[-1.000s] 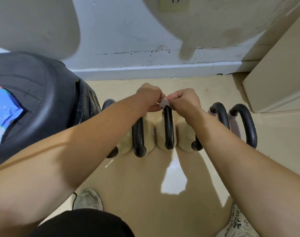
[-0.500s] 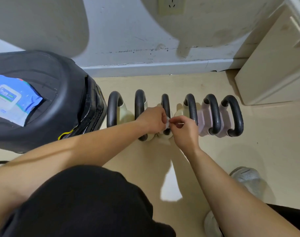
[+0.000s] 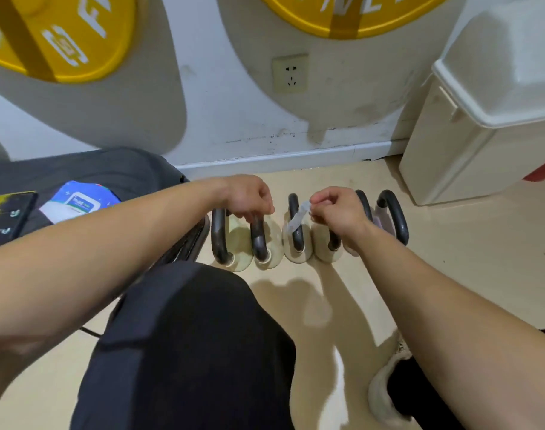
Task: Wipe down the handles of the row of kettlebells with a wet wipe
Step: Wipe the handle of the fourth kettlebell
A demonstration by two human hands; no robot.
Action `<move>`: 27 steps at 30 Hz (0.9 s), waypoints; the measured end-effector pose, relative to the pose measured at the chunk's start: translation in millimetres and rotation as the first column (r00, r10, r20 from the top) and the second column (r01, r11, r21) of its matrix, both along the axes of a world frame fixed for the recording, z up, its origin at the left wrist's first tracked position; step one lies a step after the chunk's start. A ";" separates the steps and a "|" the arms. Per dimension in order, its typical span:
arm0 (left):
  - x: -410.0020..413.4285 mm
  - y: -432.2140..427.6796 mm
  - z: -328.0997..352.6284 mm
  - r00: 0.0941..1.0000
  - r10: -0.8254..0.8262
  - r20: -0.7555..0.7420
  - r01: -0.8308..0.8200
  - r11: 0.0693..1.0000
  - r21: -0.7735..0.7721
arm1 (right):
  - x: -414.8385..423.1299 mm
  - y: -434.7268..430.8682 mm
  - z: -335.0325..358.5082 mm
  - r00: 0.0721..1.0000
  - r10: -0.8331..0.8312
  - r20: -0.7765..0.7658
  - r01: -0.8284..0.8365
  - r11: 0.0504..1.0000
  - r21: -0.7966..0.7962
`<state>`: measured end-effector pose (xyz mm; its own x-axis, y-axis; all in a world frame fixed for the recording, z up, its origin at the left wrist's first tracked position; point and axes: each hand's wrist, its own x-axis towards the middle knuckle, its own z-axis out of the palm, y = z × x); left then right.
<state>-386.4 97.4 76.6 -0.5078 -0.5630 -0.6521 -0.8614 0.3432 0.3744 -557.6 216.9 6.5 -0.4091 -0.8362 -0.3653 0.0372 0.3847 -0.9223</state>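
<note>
Head view: right hand (image 3: 339, 212) pinches a wet wipe (image 3: 297, 217) beside a kettlebell handle (image 3: 294, 225). Left hand (image 3: 249, 197) curls closed over another handle (image 3: 258, 237).

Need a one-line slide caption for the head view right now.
Right hand dangles a wet wipe over the third kettlebell handle while left hand grips the second handle.
</note>
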 end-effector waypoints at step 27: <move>-102.3 39.8 -85.2 0.504 0.692 -0.517 -0.548 0.719 0.428 | -95.1 -6.0 -7.9 0.978 -0.197 0.069 0.197 0.980 0.019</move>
